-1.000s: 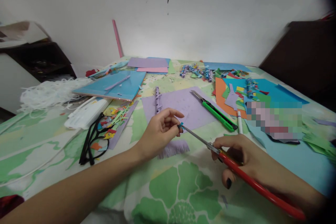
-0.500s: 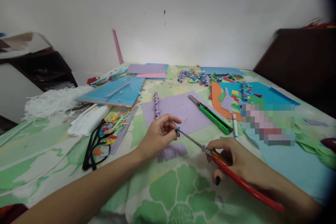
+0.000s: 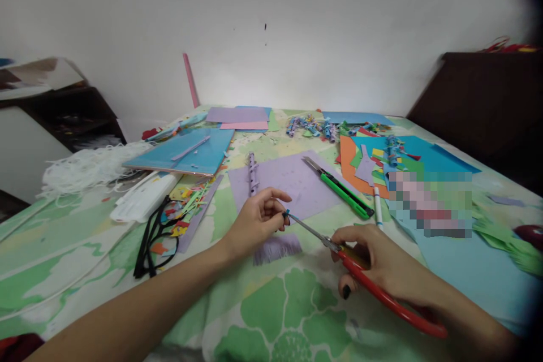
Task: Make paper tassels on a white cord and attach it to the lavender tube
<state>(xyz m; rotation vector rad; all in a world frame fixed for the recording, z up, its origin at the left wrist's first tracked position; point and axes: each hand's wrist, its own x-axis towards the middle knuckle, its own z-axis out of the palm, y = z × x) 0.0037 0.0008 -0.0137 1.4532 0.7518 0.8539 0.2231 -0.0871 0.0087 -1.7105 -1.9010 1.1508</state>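
Between the thumb and fingers of my left hand [image 3: 263, 216] is a small blue paper piece [image 3: 287, 213]. My right hand [image 3: 365, 249] is closed around red-handled scissors [image 3: 392, 300], whose tips touch or nearly touch the blue piece. Fringed purple paper [image 3: 278, 249] lies just below my left hand. Behind the hands is a purple sheet [image 3: 288, 175] with a rolled purple tube [image 3: 253, 172] on its left part. A green cutter [image 3: 347, 195] rests across the sheet's right edge, its blade out.
Black glasses [image 3: 149, 243], paper scraps [image 3: 180, 226], a blue pad [image 3: 186, 150] and white cord [image 3: 89, 167] lie left. To the right are a marker [image 3: 378, 208], orange paper [image 3: 348, 167] and light blue paper [image 3: 458, 266]. Curled paper pieces [image 3: 311, 126] sit near the wall.
The scissors and my right hand have shifted slightly left. My left hand keeps its pinch on the blue piece. The whole view has tipped a little.
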